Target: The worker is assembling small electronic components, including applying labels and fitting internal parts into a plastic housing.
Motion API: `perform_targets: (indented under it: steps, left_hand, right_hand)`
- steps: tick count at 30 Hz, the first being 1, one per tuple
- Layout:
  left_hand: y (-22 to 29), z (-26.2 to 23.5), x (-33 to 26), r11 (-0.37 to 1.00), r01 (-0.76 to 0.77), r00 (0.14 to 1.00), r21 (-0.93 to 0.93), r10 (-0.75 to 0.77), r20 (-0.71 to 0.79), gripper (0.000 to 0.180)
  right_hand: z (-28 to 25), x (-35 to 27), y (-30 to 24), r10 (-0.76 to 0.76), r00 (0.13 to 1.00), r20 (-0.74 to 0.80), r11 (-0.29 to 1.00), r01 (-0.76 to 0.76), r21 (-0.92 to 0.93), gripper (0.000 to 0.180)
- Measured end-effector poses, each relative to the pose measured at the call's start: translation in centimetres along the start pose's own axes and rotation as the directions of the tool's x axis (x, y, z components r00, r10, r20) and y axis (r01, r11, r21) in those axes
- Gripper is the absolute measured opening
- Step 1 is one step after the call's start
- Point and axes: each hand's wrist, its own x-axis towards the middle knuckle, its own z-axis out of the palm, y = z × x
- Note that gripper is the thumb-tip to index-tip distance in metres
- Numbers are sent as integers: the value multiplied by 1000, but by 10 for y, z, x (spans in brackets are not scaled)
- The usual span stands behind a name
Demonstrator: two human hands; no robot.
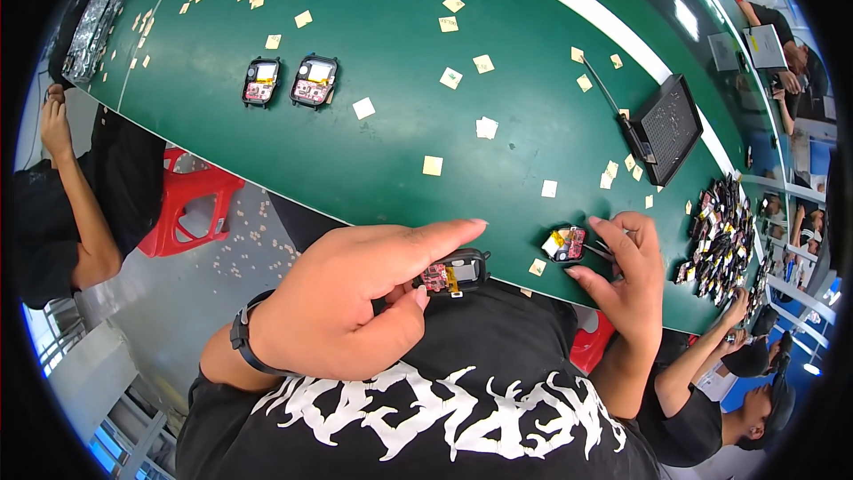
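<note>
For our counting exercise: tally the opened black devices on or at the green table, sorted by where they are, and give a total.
Lying far from the hands, side by side: 2
Held in left hand, at the table edge: 1
At right hand, on the table: 1
Total: 4

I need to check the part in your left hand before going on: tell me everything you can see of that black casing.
The black casing is a small, rounded, plastic-looking shell, open side up, showing a red circuit board and a yellow strip inside. It lies level at the near edge of the green table, pinched between thumb and fingers of the left hand, which hides its left end. The right hand does not touch it.
</note>
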Motion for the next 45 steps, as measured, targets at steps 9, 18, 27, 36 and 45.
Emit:
perform_targets:
  steps: [9,18,27,36,45]
  left_hand:
    - [-21,-5,14,984,79,956,161,-29,-293,33]
    - [-50,-47,59,979,-8,829,203,120,-546,10]
    - [-64,-92,67,983,77,710,169,64,-701,22]
    - [-67,-127,73,951,123,657,282,135,-741,25]
    - [-13,16,57,847,-28,934,-531,-167,-316,43]
  right_hand:
    - [9,0,7,-89,993,-80,989,98,114,49]
    - [12,0,-9,17,988,-156,923,44,382,47]
    - [12,0,-10,-18,983,-180,865,106,491,48]
    - [14,4,-17,-21,959,-282,864,159,477,48]
    - [29,15,-45,112,890,-442,861,135,491,46]
